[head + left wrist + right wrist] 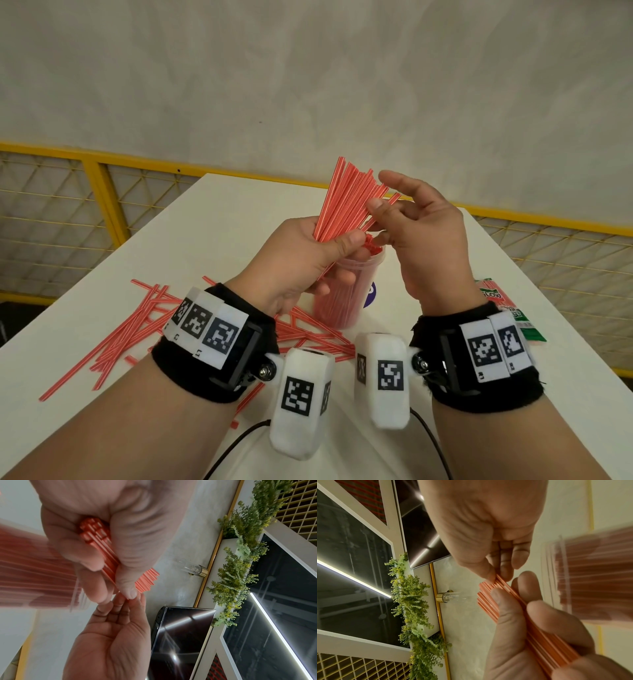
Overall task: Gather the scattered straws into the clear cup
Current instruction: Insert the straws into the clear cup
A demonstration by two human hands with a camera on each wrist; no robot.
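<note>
Cups: we count one clear cup (346, 291), straws inside.
Left hand (301, 257): grips one straw bundle (346, 202).
Right hand (421, 236): fingers loosely extended, touching the bundle.

Both forearms reach forward side by side, each wrist in a black band. The left hand (301, 253) is raised, fingers and thumb curled round a bundle (346, 198). The right hand (424, 236), just beside it, touches the bundle with loosely bent fingers (518, 557).
</note>
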